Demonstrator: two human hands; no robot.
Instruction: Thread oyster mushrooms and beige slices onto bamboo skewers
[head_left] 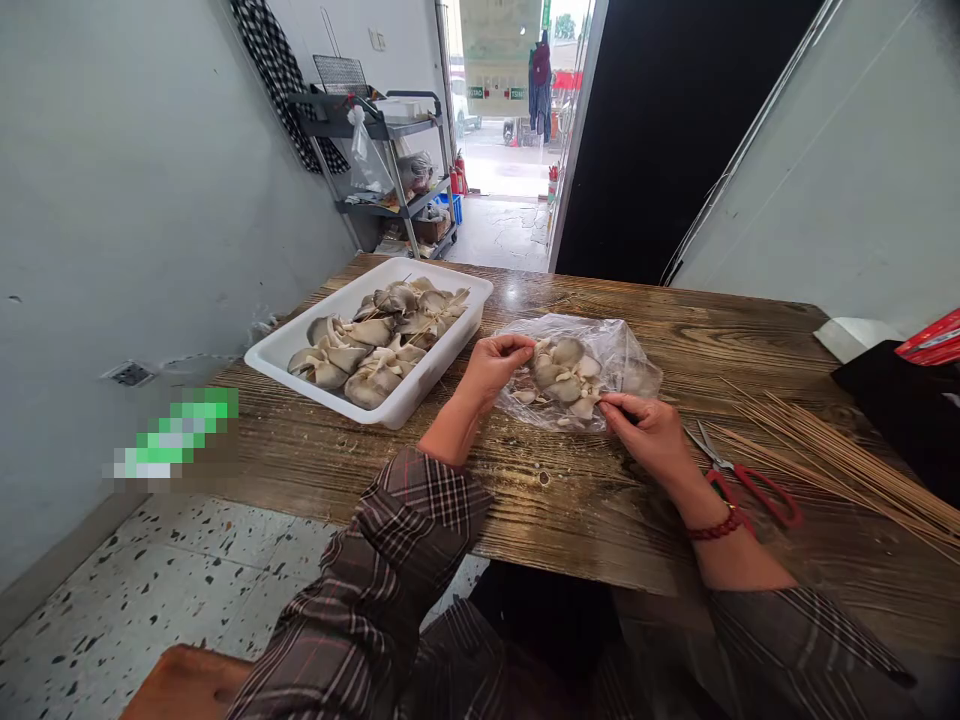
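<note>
A cluster of grey-white oyster mushrooms (564,368) lies on a clear plastic bag (630,365) on the wooden table. My left hand (495,368) is closed in a pinch at the cluster's upper left edge; whether mushroom or bag film sits between its fingertips, I cannot tell. On the lower right side, my right hand (651,432) pinches the edge of a pale mushroom piece. To the left of the bag stands a white plastic tray (411,402), filled with oyster mushrooms (375,330), some with thin sticks showing among them.
Red-handled scissors (750,480) lie open just right of my right hand. Beyond them is a spread of thin bamboo skewers (832,450). A black item (892,395) with red packaging sits at the right edge. A loaded shelf cart (375,130) stands past the table (555,510).
</note>
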